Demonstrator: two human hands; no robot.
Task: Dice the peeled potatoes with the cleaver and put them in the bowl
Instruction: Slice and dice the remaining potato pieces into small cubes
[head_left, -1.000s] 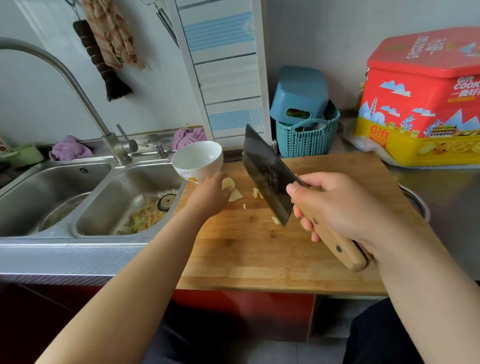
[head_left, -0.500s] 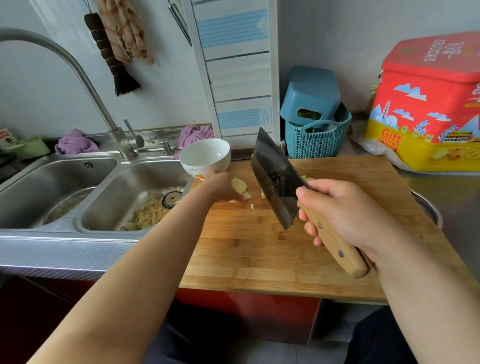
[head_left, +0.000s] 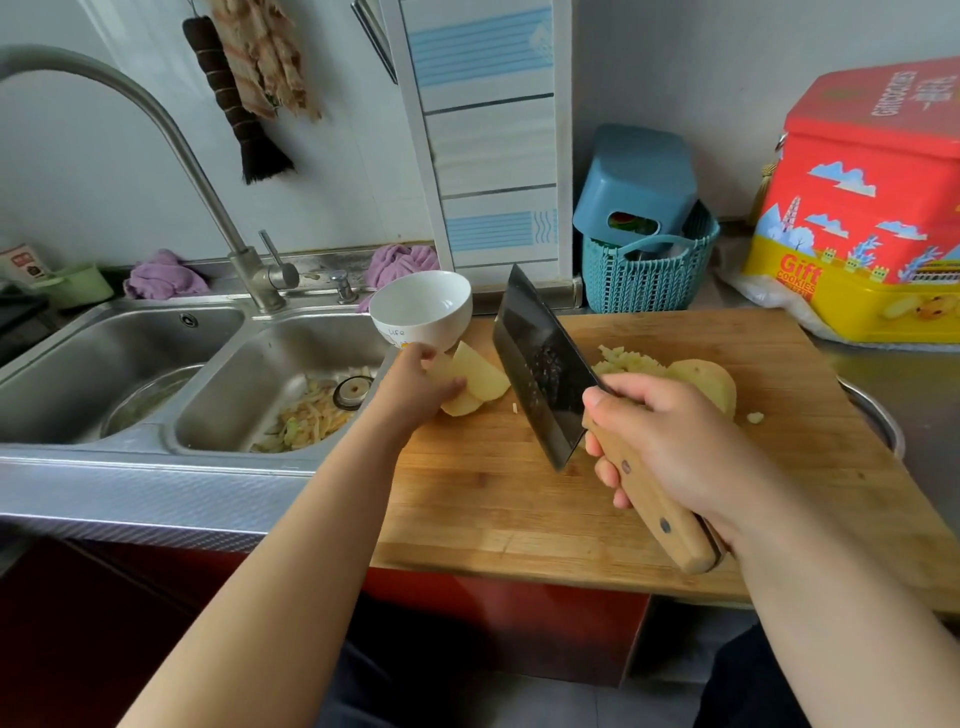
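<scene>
The potato slabs (head_left: 475, 382) lie stacked at the far left of the cutting board (head_left: 519, 499), just in front of the white bowl (head_left: 422, 307), which looks empty from here. The left hand (head_left: 415, 387) has its fingers curled over the stack's left side, pinning it down. Just right of it the cleaver (head_left: 540, 371) hangs raised and tilted, its wooden handle wrapped tight in the right hand (head_left: 670, 447). Beyond the blade, further right, sit a small heap of diced potato (head_left: 626, 359) and an uncut potato piece (head_left: 709, 382), partly hidden by the knuckles. To cut well, I'd say she should tuck those left fingertips back, square the slabs so they don't slide, and bring the blade straight down in even strips. Peelings (head_left: 306, 418) lie in the sink (head_left: 218, 421) on the left.
</scene>
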